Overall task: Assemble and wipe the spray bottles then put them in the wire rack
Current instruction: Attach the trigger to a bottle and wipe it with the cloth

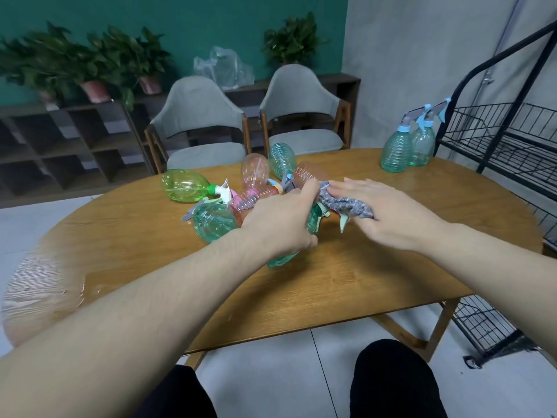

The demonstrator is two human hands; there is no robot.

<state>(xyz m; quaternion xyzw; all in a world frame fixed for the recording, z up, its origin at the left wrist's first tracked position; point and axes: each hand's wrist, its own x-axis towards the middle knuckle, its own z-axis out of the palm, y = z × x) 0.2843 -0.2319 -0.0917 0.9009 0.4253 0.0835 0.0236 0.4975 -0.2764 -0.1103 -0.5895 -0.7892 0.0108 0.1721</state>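
Observation:
My left hand grips a teal spray bottle lying on its side on the wooden table. My right hand lies flat with straight fingers on a grey cloth, pressing it onto the bottle's spray head. Behind my hands lies a pile of several bottles: a green one, a teal one, pink ones and another teal one. Two assembled teal bottles stand upright at the table's far right. The black wire rack stands to the right of the table.
Two grey chairs stand behind the table. A dark shelf unit with potted plants and a clear plastic bag runs along the green wall. My knees show below the table edge.

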